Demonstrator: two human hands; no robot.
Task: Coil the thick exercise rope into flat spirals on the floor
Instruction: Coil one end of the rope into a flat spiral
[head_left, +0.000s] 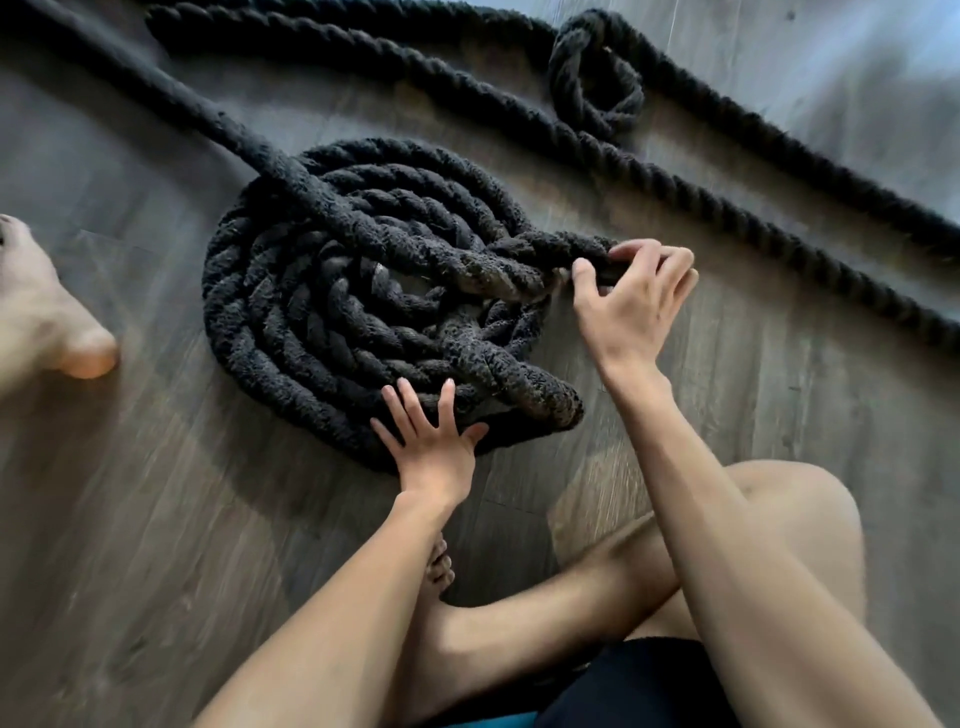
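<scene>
Left hand (434, 444): spread flat on rope coil (270, 312), 6 o'clock.
Right hand (631, 306): pinching rope (550, 245), 3 o'clock.

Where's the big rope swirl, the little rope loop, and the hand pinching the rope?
big rope coil (270, 312), head view, on its left outer rings.
small rope loop (566, 83), head view, on its left side.
right hand (631, 306), head view, on its back; it pinches the big rope coil.
</scene>
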